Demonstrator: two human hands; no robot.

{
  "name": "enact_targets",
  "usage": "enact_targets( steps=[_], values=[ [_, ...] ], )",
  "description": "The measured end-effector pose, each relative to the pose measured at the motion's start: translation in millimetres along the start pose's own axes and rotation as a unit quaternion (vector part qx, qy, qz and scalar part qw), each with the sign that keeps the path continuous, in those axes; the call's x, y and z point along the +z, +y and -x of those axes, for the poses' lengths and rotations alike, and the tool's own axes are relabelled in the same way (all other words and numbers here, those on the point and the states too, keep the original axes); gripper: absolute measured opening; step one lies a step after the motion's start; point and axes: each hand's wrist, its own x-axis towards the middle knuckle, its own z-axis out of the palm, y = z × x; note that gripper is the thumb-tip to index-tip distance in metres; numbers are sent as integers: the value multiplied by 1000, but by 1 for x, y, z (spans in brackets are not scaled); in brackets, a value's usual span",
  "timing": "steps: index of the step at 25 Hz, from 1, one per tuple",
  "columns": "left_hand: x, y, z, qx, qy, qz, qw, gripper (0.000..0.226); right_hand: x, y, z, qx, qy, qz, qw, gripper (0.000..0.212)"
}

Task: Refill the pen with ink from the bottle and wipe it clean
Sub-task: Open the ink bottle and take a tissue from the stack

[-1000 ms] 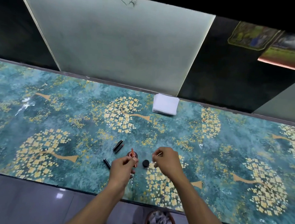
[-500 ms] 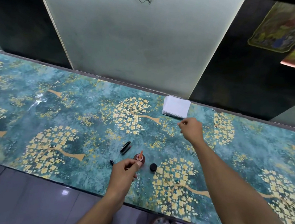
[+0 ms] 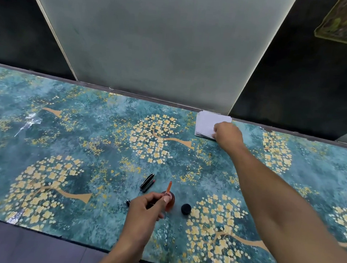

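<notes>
Teal flowered table bears tissues, ink bottle, cap.

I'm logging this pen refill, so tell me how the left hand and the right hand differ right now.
The left hand is near the table's front edge and pinches the orange pen part over the ink bottle; the right hand is stretched to the far edge on the stack of white tissues. The left hand's fingers curl round its item; how the right hand's fingers lie cannot be told. Both are bare.
</notes>
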Motion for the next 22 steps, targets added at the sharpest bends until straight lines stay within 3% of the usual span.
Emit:
enact_targets(
  steps=[5, 12, 16, 19, 22],
  values=[
    [-1, 4, -1, 1, -4, 5, 1000, 14, 1, -1, 0, -57, 8, 127, 990, 31],
    [-5, 1, -5, -4, 0, 11, 1000, 14, -2, -5, -4, -88, -4, 176, 980, 14],
    [-5, -3, -6, -18, 6, 15, 1000, 14, -8, -9, 0, -97, -10, 217, 971, 21],
    [-6, -2, -6, -17, 2, 17, 1000, 13, -9, -9, -1, -87, -10, 221, 971, 24],
    [-6, -2, -7, -14, 5, 16, 1000, 14, -5, -11, -7, -91, 0, 176, 980, 13]
  ],
)
